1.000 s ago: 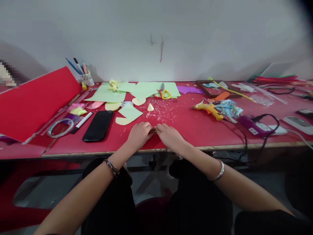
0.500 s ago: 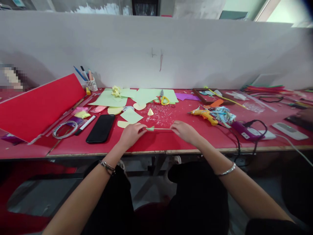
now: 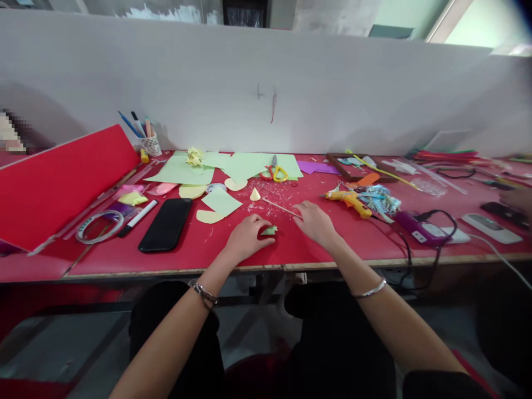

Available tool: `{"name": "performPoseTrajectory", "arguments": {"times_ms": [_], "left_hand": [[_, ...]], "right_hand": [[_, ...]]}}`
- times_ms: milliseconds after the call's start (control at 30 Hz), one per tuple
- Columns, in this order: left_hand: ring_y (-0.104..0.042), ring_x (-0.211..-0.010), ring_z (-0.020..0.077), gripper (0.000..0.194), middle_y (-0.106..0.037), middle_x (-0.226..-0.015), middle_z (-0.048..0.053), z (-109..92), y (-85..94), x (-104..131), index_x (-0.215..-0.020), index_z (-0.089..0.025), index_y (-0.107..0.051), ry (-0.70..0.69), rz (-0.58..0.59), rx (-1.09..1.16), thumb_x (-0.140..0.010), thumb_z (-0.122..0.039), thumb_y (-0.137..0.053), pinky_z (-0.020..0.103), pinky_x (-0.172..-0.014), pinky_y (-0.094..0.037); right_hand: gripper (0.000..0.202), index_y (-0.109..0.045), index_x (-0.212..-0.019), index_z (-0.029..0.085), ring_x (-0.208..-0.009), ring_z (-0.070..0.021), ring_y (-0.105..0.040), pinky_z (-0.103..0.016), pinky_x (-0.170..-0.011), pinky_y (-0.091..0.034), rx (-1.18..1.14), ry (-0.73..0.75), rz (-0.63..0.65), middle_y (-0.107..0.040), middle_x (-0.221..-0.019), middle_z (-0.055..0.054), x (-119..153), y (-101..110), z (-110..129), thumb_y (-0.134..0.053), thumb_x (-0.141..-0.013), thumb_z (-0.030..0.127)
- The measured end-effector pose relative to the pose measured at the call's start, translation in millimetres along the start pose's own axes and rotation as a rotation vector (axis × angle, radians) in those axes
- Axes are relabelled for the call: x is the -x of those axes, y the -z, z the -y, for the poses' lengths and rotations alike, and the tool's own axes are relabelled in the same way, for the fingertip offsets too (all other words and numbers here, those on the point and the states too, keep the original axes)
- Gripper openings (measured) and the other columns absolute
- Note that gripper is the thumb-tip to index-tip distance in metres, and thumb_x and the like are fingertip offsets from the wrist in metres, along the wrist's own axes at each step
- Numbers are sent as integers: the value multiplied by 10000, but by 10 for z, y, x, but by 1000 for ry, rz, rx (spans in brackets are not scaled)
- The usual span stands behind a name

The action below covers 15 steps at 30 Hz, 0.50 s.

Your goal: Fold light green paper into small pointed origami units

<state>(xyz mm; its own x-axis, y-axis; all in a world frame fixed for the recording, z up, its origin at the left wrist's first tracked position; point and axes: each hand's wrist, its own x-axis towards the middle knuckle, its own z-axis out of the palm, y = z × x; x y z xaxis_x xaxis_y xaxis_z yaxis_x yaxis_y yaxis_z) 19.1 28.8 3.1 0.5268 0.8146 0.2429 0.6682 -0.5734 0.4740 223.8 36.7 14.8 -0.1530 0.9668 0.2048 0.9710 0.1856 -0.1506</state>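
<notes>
My left hand rests low over the red table, thumb and fingers apart around a small green paper piece. It appears to lie on the tabletop between the fingertips. Between the fingers of my right hand is a thin stick, pointing away to the left. The stick's far end is close to a small pale-yellow paper cone. Cut pieces of light green paper and a yellowish paper piece are beyond my left hand.
A black phone, a marker and a tape roll lie left. Scissors rest on green sheets at the back. Right are a yellow glue gun, its cord and a purple power box. Another person's hand shows far right.
The green paper piece has come off the stick and sits at my left hand, which has moved right and nearer. The stick in my right hand has swung its free end away from me.
</notes>
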Motion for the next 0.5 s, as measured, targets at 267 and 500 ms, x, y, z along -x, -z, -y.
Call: {"name": "performPoseTrajectory", "arguments": {"times_ms": [267,500], "left_hand": [[-531,-697,152,132,-569,-786,37,71,-59,-15,-896,-151,-598,-5,-28,65,-781,-192,-548,249,-614,-423],[-561,-777,165,140,-613,-845,36,125,-20,19,-902,-178,-579,-13,-119,167,-778,-156,-516,268,-687,-438]], "right_hand": [[199,-591,-981,155,-886,-168,-552,-302,-810,-421,-435,286,87,-614,-955,-77,147,18,366,-485,-827,222],[208,-592,-970,152,-753,-146,-571,-281,-708,-448,-617,216,87,-635,-877,-56,153,-38,419,-524,-774,157]]}}
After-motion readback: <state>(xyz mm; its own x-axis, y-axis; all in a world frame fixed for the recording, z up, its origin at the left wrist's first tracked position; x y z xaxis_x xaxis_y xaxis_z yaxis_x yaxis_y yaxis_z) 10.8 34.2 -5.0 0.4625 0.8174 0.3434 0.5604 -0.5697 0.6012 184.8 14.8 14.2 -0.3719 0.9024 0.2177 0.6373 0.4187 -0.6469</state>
